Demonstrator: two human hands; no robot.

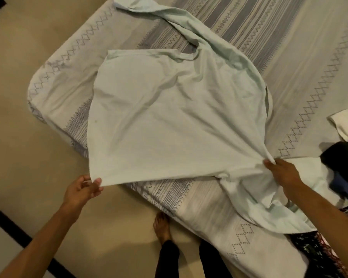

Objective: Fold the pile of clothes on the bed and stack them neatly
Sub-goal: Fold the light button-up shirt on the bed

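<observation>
Pale green garment (169, 117) spread over patterned bed (309, 67), left hand (80, 189) pinching its corner, right hand (283, 173) gripping bunched fabric (dark clothes (342, 157) nearby)

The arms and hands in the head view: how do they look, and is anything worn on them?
Both forearms are bare as far as the frame shows; no sleeves reach them. The left hand and the right hand show no gloves, and no watch or bracelet shows at the wrists. Rings on the fingers are too small to tell.
</observation>
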